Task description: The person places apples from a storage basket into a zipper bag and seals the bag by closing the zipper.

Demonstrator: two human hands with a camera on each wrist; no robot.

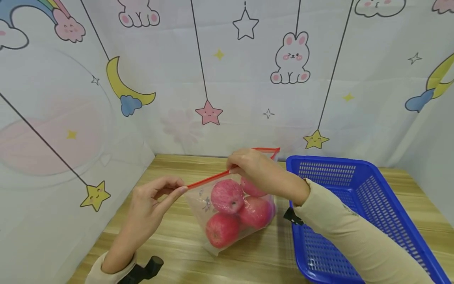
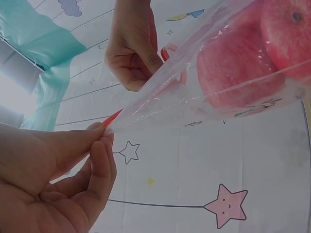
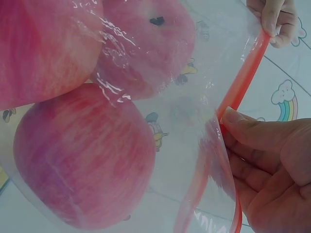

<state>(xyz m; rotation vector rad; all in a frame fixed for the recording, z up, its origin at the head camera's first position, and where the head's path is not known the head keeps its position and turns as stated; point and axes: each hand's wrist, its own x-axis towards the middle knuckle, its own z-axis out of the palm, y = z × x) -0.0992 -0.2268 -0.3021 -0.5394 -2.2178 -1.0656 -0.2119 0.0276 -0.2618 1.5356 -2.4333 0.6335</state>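
Note:
A clear zip bag [image 1: 198, 203] with a red zip strip [image 1: 207, 181] sits on the table, tilted, with several red apples [image 1: 227, 196] inside. My left hand [image 1: 147, 207] pinches the strip's left corner between thumb and forefinger. Partway along the same strip, my right hand [image 1: 257, 171] pinches it between thumb and fingers, hiding part of the bag's top. In the right wrist view, the strip [image 3: 245, 75] runs as one band between the hands. Past the right thumb its two red edges stand apart.
A blue plastic basket [image 1: 296, 248] with slotted walls stands at the right, under my right forearm. The wood-patterned table [image 1: 170, 252] meets a printed cloth backdrop [image 1: 241, 86] at the back and left.

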